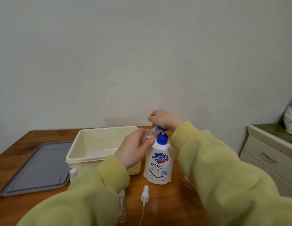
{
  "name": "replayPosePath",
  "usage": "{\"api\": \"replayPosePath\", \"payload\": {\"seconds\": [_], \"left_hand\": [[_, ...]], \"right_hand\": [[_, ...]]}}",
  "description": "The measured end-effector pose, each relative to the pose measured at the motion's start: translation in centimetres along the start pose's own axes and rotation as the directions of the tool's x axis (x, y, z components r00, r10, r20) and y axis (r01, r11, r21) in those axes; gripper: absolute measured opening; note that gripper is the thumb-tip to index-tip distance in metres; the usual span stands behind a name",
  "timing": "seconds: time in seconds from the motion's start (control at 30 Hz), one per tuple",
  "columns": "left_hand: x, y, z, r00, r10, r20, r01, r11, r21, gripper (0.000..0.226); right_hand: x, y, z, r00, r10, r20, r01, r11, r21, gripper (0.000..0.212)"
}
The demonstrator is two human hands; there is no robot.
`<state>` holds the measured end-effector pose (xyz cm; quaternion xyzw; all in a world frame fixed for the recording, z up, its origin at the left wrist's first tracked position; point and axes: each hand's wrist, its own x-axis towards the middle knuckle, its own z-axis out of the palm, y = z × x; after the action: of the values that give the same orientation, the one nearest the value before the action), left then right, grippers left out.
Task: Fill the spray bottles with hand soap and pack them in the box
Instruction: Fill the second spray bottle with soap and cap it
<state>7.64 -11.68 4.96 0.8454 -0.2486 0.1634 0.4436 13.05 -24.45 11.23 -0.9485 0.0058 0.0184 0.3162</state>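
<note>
left grip (pixel 134 149): spray bottle (pixel 149 134); right grip (pixel 163 119): pump (pixel 162 128)

home room, likely a bedroom: plain white wall (pixel 142 54), wooden tabletop (pixel 174 201), cream drawer cabinet (pixel 269 154) at right with a patterned bundle (pixel 291 118) on top.

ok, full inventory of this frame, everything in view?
soap bottle: 1, white with blue pump, on table right of box
spray bottle: 1, clear, uncapped, tilted at pump spout
spray head: 1, white with tube, lying in front of soap bottle
other small bottles: seemingly 2, white-topped, partly hidden by left sleeve
box: 1, cream, open, mid-table
lid: 1, grey, flat, left of box
table: 1, brown wood
drawer unit: 1, beige, far right
left hand: holds spray bottle
right hand: curled over pump head
</note>
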Motion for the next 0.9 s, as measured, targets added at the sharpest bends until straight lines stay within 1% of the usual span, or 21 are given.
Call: {"api": "replayPosePath", "payload": {"seconds": [0.07, 0.13, 0.2, 0.3, 0.33, 0.4, 0.47, 0.6, 0.67, 0.73, 0.83, 0.9], "left_hand": [[-0.2, -0.1, 0.1, 1.0, -0.004, 0.007, 0.004, 1.0, 0.009, 0.033], [-0.7, -0.4, 0.4, 0.999, -0.026, 0.027, 0.026, 1.0, 0.018, 0.037], [-1.1, -0.7, 0.8, 0.999, -0.042, 0.035, 0.042, 0.999, 0.005, 0.038], [-1.1, -0.5, 0.8, 0.999, -0.041, 0.019, 0.041, 0.999, 0.021, 0.038], [-0.9, -0.2, 0.6, 0.999, -0.032, 0.014, 0.032, 0.999, 0.014, 0.037], [-0.4, 0.1, 0.2, 1.0, -0.006, -0.001, 0.006, 1.0, 0.008, 0.035], [-0.3, 0.2, 0.1, 1.0, 0.004, -0.011, -0.004, 1.0, 0.017, 0.034], [-1.1, -0.5, 0.6, 1.0, -0.02, 0.018, 0.02, 1.0, 0.003, 0.034], [-1.4, -0.8, 0.8, 0.999, -0.041, 0.017, 0.041, 0.999, 0.0, 0.035], [-1.3, -0.7, 0.8, 0.999, -0.04, 0.014, 0.039, 0.999, 0.015, 0.035], [-0.8, 0.1, 0.2, 1.0, -0.018, 0.007, 0.018, 0.999, 0.04, 0.038], [-0.4, 0.2, 0.0, 1.0, 0.007, 0.003, -0.007, 0.998, 0.057, 0.038]], "right_hand": [[0.2, 0.4, 0.6, 1.0, 0.021, -0.005, -0.021, 1.0, -0.003, 0.025], [0.5, 1.1, 1.5, 0.999, 0.042, -0.022, -0.04, 0.998, 0.053, 0.016], [0.3, 1.2, 2.0, 0.999, 0.048, -0.026, -0.046, 0.997, 0.053, 0.012], [0.0, 0.7, 1.3, 1.0, 0.03, 0.007, -0.029, 0.999, -0.034, 0.025], [-0.1, 0.3, 0.9, 1.0, 0.014, 0.02, -0.013, 0.999, -0.05, 0.026], [-0.2, -0.1, 0.1, 0.999, -0.017, 0.032, 0.019, 0.998, -0.067, 0.023], [0.0, 0.0, 0.1, 1.0, -0.013, 0.028, 0.015, 0.998, -0.066, 0.021], [0.7, 1.1, 1.6, 1.0, 0.03, 0.009, -0.03, 0.999, -0.02, 0.012], [0.9, 1.3, 2.0, 1.0, 0.027, -0.009, -0.027, 1.0, -0.004, 0.011], [0.7, 1.3, 1.9, 1.0, 0.019, -0.01, -0.02, 1.0, -0.003, 0.015], [0.3, 0.5, 0.8, 1.0, -0.01, -0.009, 0.009, 1.0, -0.014, 0.03], [0.3, 0.2, 0.3, 1.0, -0.014, -0.006, 0.014, 0.999, -0.038, 0.027]]}}
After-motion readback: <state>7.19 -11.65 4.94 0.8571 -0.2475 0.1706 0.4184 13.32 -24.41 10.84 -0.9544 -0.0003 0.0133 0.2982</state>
